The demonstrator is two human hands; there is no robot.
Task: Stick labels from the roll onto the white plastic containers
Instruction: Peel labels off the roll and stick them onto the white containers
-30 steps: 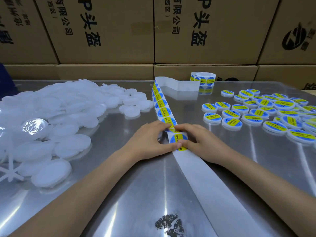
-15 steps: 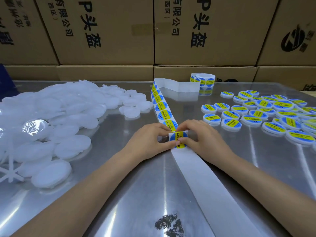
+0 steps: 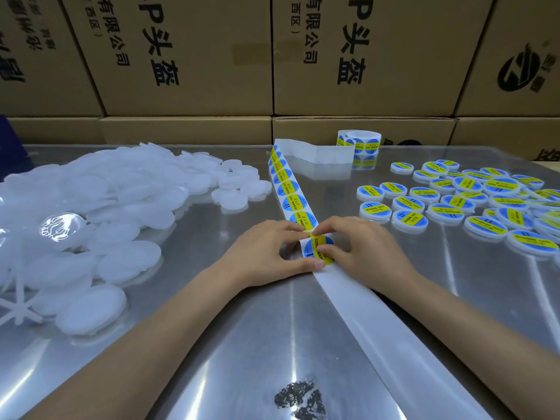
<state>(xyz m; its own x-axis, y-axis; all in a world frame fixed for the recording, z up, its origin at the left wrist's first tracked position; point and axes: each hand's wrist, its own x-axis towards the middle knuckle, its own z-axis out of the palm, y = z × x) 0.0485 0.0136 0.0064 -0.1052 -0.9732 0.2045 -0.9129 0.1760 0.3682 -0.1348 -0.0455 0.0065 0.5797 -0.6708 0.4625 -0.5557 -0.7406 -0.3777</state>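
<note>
While my left hand [image 3: 266,253] and right hand [image 3: 360,250] both pinch the blue-and-yellow label [image 3: 318,249] at centre, I judge peeling underway; next it needs a bare container [image 3: 94,309] (pile at nine o'clock).

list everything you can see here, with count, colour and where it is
label strip: one, white backing with round blue and yellow labels, runs down the table's middle to the hands
bare backing: one length, white, from the hands toward the near right
label roll: one, blue, yellow and white, far middle of the table
unlabelled containers: a big pile, too many to count, white, left side
labelled containers: a few dozen, white with blue and yellow tops, right side
table: one, shiny metal
cardboard boxes: several, brown with black print, stacked behind
left hand: pinches the strip at the label
right hand: pinches the same label
</note>
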